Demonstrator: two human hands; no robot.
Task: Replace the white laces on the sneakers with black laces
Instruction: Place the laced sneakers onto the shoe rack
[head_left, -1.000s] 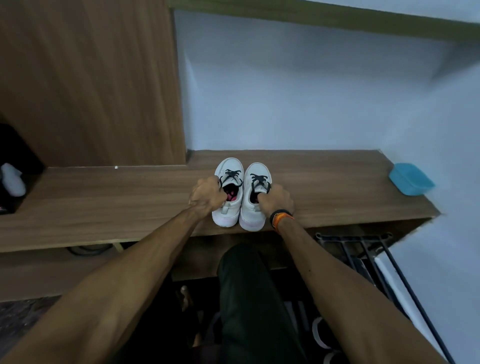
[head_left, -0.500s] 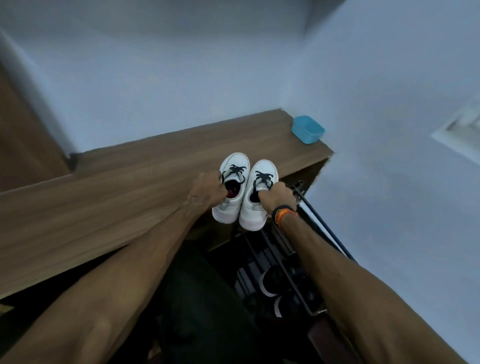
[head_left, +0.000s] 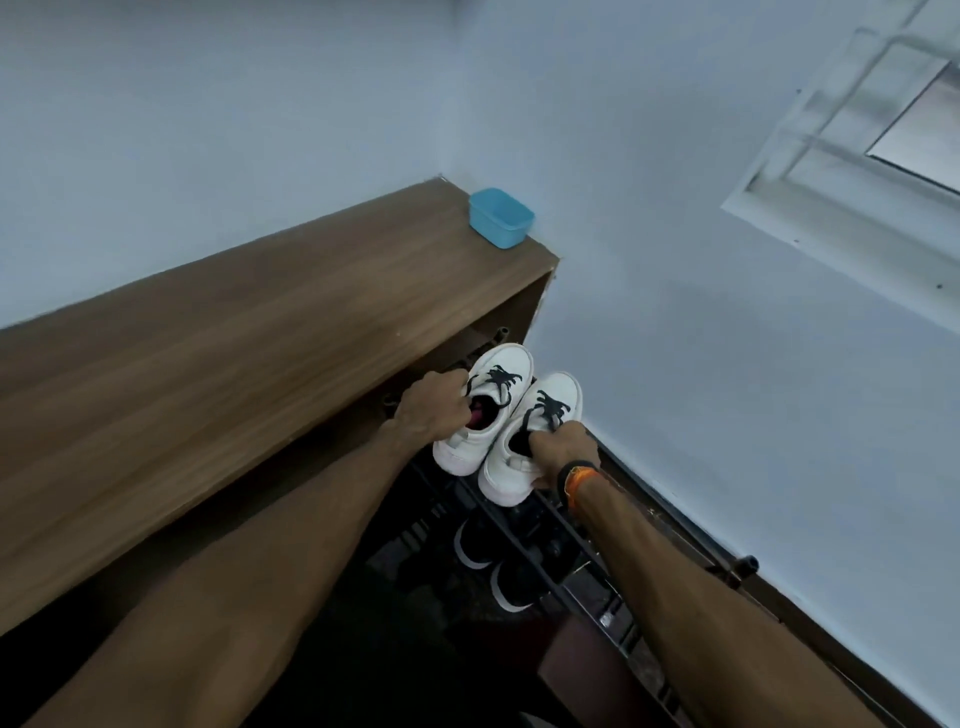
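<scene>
While I carry the pair off the end of the wooden shelf (head_left: 260, 332), the biggest risk I see is that shelf's corner at ten o'clock from the shoes: a swing of my left arm could knock the left sneaker (head_left: 488, 410) against it and pull it out of my fingers. Below, at six o'clock, the dark metal shoe rack (head_left: 524, 545) already holds black shoes (head_left: 493, 566), so a careless set-down could land my pair crooked on its bars and tip one off. My left hand (head_left: 431, 410) is curled over the collar of the left sneaker; my right hand (head_left: 563, 449) grips the collar of the right sneaker (head_left: 535, 441). Both already wear black laces (head_left: 498, 376), whose loose ends could snag. The blue tub (head_left: 501, 217) sits at twelve o'clock, well apart. I can read no brand or writing anywhere.
</scene>
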